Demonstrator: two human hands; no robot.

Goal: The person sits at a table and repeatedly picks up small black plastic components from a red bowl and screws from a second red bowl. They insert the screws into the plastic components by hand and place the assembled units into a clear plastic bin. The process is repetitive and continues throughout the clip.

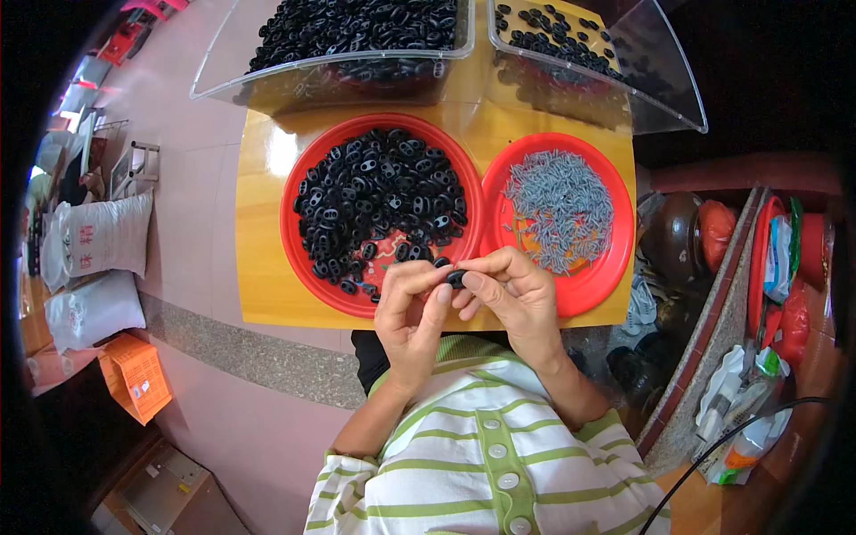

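Close to the table's front edge, my left hand and my right hand meet with their fingertips pinched on a small black oval plastic piece. Part of the piece is covered by the fingers. Just beyond my left hand, a red round tray holds a heap of similar black oval pieces, many showing two holes. Beside it, on the right, a second red tray carries a spread of small grey metal pins or screws, too small to tell which.
Two clear plastic bins with more black pieces stand along the far side of the wooden table. White sacks and an orange bag lie left on the floor. At right, a dark jar stands near a ledge; a black cable crosses lower right.
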